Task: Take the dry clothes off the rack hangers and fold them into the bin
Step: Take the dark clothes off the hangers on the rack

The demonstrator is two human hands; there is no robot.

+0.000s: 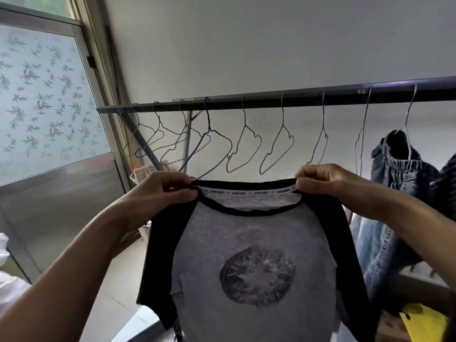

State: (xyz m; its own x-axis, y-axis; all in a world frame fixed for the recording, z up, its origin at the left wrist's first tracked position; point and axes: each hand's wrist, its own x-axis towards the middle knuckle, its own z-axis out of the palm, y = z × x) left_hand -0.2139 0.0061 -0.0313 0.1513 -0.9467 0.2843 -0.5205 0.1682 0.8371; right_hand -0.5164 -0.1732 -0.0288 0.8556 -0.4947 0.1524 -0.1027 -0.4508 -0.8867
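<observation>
Shirt (pixel 249 262) hangs free of the rack, long axis toward 6 o'clock, its collar stretched 9-to-3 between the pinching left hand (pixel 158 193) and right hand (pixel 330 186), equally near.

A: What's cut off or hidden?
B: Grey shirt (pixel 246 255) hem runs off the bottom edge. Rack bar (pixel 271 101) exits right. Jeans (pixel 394 193) partly behind the right hand (pixel 328 183) and its forearm.
A: Anything unreadable?
B: Chest print (pixel 257 276) too blurred. Yellow thing (pixel 424 322) bottom right, cropped, can't identify. White thing (pixel 7 267) at left edge, same.
</observation>
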